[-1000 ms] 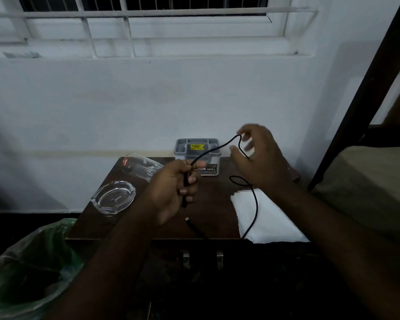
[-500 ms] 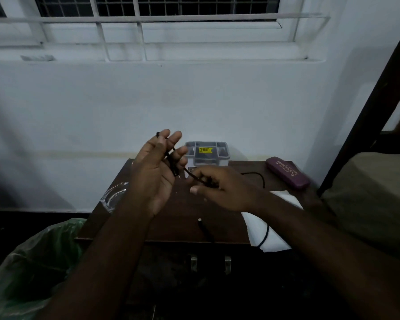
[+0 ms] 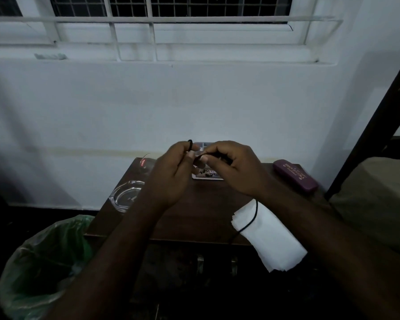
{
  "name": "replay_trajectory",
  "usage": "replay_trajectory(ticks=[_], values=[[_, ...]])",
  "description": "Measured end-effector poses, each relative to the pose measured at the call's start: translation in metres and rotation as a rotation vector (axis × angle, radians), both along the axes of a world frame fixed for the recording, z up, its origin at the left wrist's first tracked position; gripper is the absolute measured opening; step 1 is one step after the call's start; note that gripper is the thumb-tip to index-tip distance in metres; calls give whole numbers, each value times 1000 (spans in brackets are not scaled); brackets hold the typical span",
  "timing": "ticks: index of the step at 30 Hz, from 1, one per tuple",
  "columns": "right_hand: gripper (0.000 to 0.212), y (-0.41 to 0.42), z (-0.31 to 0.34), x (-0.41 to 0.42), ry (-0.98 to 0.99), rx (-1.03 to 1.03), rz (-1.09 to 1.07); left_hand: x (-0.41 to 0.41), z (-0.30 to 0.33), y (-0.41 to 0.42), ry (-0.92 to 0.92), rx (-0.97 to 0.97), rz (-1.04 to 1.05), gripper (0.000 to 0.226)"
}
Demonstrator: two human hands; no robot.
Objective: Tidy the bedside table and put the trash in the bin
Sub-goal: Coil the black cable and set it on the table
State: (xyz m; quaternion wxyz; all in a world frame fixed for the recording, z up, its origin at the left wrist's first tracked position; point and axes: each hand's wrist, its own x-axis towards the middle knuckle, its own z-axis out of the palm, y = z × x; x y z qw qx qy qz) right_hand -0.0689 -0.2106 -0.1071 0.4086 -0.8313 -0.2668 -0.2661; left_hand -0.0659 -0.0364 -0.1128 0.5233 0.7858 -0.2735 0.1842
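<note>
A dark wooden table [image 3: 189, 218] stands against the white wall. At its left edge sits a clear glass ashtray [image 3: 125, 197], and behind that, near the back left corner, a clear glass [image 3: 145, 166] lies on its side. A small grey box [image 3: 207, 175] rests at the back middle. A maroon case [image 3: 295, 175] lies at the back right. White folded paper [image 3: 271, 239] overhangs the front right edge, with a black cable [image 3: 252, 219] trailing across it.

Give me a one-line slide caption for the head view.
Both hands, left and right, coil a black cable above the bedside table.
</note>
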Motion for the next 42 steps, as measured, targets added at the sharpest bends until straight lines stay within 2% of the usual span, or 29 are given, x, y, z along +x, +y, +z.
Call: replay_trajectory(ticks=[5,7,9,12,16,19,21,23,24,26,29,31,33,36,39,42], values=[[5,-3,-10,8,26,-6,-60,2,-7,2,169,164,-69,18],[7,-1,-10,7,36,19,-58,6,-8,5,339,183,-129,21],[7,2,-7,6,63,63,-35,6,-8,8,570,121,-291,27],[8,5,-4,5,249,246,60,4,-3,16,852,-245,-499,28],[14,7,-14,2,615,452,188,8,11,28,1051,-648,-726,23],[19,21,-24,-4,723,451,215,10,15,27,1042,-944,-766,29],[17,33,-27,-12,772,379,199,14,15,24,961,-1114,-682,34],[17,41,-26,-21,828,257,216,19,13,23,864,-1193,-559,33],[20,44,-25,-25,853,190,242,22,11,23,810,-1183,-478,31],[23,47,-20,-35,886,62,303,27,4,25,667,-1042,-283,27],[24,43,-4,-42,865,-59,333,29,-5,28,463,-589,-76,22],[22,35,8,-38,774,-30,276,25,-8,27,439,-279,-54,23],[24,24,17,-32,678,60,222,17,-8,24,501,-135,-173,29],[25,13,20,-24,571,244,203,5,-3,15,742,-324,-444,34],[12,11,12,-14,462,396,133,3,3,14,952,-538,-645,33],[11,12,-4,-5,479,456,24,5,7,14,1055,-769,-737,30]])
